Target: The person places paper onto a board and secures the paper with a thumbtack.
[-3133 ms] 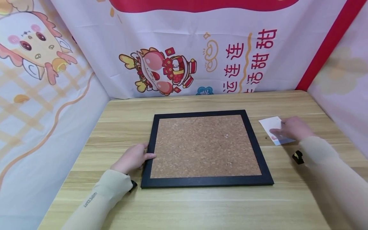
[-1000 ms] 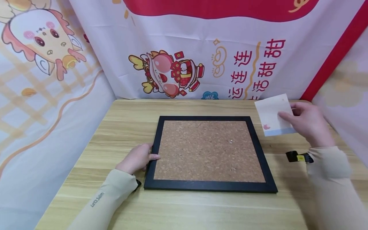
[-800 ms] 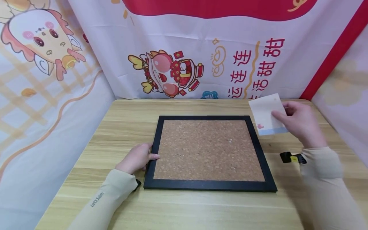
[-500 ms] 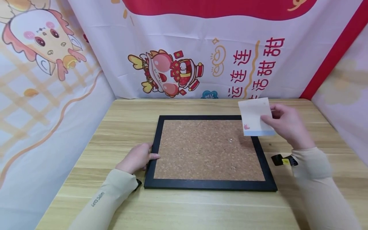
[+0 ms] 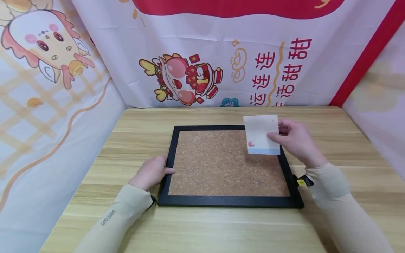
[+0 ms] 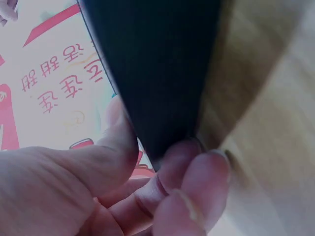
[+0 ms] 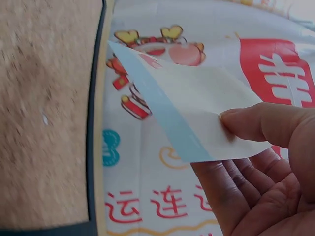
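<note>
A cork board [image 5: 215, 165] in a black frame lies on the wooden table in the head view. My left hand [image 5: 150, 173] grips the left side of its frame [image 6: 152, 64], thumb on top and fingertips at the edge underneath. Between right thumb and fingers I pinch a small note paper [image 5: 262, 135], cream with a blue strip and a pink drawing at one corner. My right hand [image 5: 295, 140] holds the paper above the board's upper right corner, apart from the cork. In the right wrist view the note paper [image 7: 197, 103] bends slightly.
The wooden table [image 5: 227, 228] reaches past the board on every side. A white printed cloth [image 5: 196, 35] with red characters hangs behind the table's back edge, and another patterned cloth [image 5: 57, 116] stands at the left.
My right hand has lifted the note paper off the table at the right and carried it left, over the board's upper right corner. The left hand keeps its grip on the frame.
</note>
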Available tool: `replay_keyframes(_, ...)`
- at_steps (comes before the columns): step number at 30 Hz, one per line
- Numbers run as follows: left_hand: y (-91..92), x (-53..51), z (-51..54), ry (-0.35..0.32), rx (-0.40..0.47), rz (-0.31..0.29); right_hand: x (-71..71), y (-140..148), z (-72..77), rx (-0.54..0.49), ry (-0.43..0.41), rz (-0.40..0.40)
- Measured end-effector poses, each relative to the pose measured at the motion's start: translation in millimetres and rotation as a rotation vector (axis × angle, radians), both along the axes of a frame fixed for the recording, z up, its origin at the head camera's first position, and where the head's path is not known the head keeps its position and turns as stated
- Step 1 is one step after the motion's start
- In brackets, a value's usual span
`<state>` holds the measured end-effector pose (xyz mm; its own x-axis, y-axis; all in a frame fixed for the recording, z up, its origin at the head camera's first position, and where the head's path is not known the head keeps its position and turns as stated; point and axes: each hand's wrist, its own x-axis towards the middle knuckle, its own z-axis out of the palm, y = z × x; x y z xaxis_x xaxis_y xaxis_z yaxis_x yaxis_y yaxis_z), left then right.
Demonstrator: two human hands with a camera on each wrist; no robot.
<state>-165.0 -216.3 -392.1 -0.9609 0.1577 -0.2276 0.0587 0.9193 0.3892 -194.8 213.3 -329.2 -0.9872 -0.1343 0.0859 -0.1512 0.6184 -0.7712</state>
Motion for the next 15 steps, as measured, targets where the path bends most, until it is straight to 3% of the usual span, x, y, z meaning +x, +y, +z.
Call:
replay_keyframes(9,-1.4,0.6,5.0,0.014,-0.081,-0.024,-0.5,-20,-12.4,-0.054,-0.077,0.067)
replay_keyframes(15,6.8,1.0,19.7,0.064,-0.153,-0.029,1.8,-29,-18.9,-0.031,-0.088,0.098)
